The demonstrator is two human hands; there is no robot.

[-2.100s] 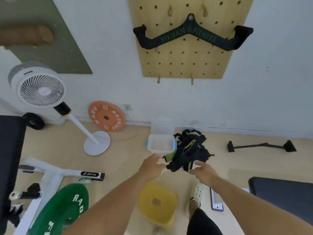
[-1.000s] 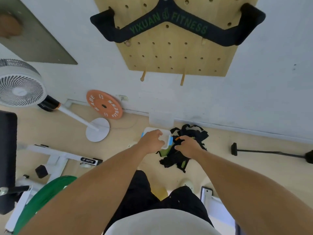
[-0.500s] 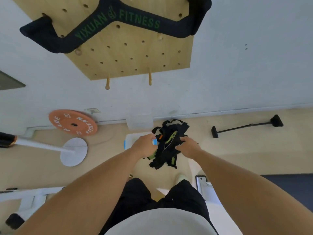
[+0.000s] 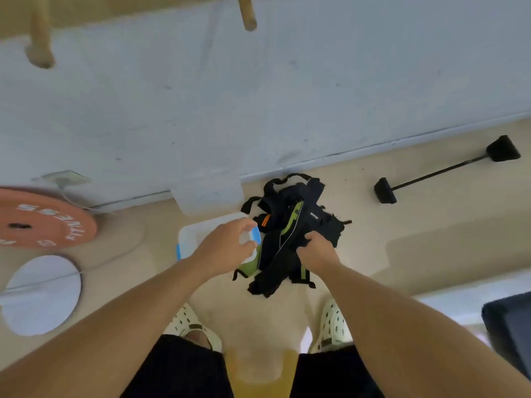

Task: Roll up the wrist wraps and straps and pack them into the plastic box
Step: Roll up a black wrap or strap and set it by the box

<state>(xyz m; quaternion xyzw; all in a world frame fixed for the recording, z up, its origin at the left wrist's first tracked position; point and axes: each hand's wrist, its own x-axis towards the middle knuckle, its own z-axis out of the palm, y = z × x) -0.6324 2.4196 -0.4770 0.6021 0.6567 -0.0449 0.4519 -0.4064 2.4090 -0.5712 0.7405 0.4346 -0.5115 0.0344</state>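
Note:
A tangled pile of black wrist wraps and straps (image 4: 290, 222), with green and orange patches, lies on the floor by the wall. Left of it stands a clear plastic box (image 4: 191, 235) with blue latches. Its clear lid (image 4: 207, 193) leans on the wall behind it. My left hand (image 4: 227, 248) grips the box's right edge at the blue latch and covers much of the box. My right hand (image 4: 316, 249) grips black fabric at the near side of the pile.
An orange weight plate (image 4: 37, 218) leans at the left wall, with a fan's white round base (image 4: 40, 294) in front of it. A black bar attachment (image 4: 445, 169) lies at the right. A dark pad (image 4: 511, 323) is at the right edge. My feet in white clogs (image 4: 334, 323) stand near the pile.
I have bent lower, so the pile and box look larger. My left hand stayed on the box's edge. My right hand closed on the straps at the pile's near side.

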